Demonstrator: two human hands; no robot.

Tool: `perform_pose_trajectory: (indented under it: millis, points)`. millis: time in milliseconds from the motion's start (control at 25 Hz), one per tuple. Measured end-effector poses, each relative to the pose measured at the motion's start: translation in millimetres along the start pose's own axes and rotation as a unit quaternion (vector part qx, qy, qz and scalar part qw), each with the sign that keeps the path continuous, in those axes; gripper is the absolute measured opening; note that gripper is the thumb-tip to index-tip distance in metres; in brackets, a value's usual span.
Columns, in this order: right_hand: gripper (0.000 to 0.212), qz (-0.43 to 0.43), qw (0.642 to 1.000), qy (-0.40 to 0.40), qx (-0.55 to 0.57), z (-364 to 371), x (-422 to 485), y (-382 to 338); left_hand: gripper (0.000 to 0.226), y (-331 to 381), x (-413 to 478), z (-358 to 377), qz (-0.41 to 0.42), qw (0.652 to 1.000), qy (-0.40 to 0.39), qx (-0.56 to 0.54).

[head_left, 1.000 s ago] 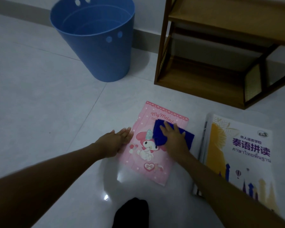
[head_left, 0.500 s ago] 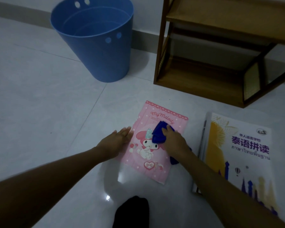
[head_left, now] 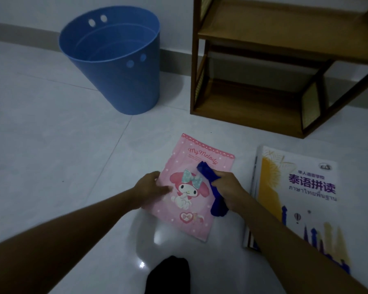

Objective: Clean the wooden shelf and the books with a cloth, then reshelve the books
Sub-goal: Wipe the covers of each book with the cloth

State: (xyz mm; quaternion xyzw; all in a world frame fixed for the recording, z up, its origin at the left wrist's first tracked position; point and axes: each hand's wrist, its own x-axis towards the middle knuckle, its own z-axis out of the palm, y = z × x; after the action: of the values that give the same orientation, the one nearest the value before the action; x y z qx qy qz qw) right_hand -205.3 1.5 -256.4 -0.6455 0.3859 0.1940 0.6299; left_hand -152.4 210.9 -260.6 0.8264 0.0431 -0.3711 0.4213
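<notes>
A pink cartoon book lies on the white tiled floor in front of me. My left hand grips its left edge, thumb over the cover. My right hand is closed around a bunched dark blue cloth that rests on the book's right side. To the right lies a white and yellow language book on top of other books. The wooden shelf stands at the back right with its visible boards bare.
A blue plastic bin stands tilted at the back left near the wall. A dark sock-like foot shows at the bottom edge. White floor tiles stretch to the left.
My right hand dragged the cloth down the pink cover and bunched it up. My left hand went from lying flat beside the book to gripping its left edge.
</notes>
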Motion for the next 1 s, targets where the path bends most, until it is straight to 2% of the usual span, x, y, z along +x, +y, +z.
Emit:
perform_pose_trajectory:
  millis: [80, 240, 360, 560, 640, 720, 800, 840, 960, 1000]
  points:
    - [0.010, 0.009, 0.995, 0.022, 0.098, -5, -8, -5, 0.033, 8, -8, -6, 0.055, 0.998, -0.012, -0.018]
    - [0.041, 0.020, 0.963, 0.027, 0.267, -20, -23, -16, 0.022, 49, -30, -27, 0.124, 0.991, -0.008, 0.045]
    - [0.045, -0.011, 0.935, 0.013, 0.353, -31, -44, -42, 0.021, 84, -48, -35, 0.191, 0.969, 0.012, 0.156]
    - [0.033, -0.109, 0.902, -0.023, 0.416, -49, -103, -103, 0.027, 149, -94, -41, 0.321, 0.893, 0.052, 0.311]
    - [0.032, -0.169, 0.867, -0.035, 0.468, -62, -135, -133, 0.028, 186, -119, -42, 0.400, 0.824, 0.102, 0.389]
    - [0.043, -0.220, 0.845, -0.025, 0.487, -77, -165, -165, 0.030, 217, -143, -43, 0.470, 0.741, 0.157, 0.453]
    - [0.056, -0.264, 0.844, 0.002, 0.467, -94, -199, -193, 0.036, 245, -168, -38, 0.519, 0.662, 0.198, 0.503]
    - [0.056, -0.275, 0.852, 0.028, 0.445, -101, -212, -204, 0.040, 257, -179, -32, 0.528, 0.639, 0.203, 0.521]
    - [0.036, -0.292, 0.870, 0.129, 0.375, -124, -248, -228, 0.044, 285, -211, -14, 0.509, 0.675, 0.188, 0.500]
    - [0.033, -0.308, 0.867, 0.151, 0.362, -133, -258, -234, 0.046, 292, -215, -7, 0.528, 0.663, 0.187, 0.496]
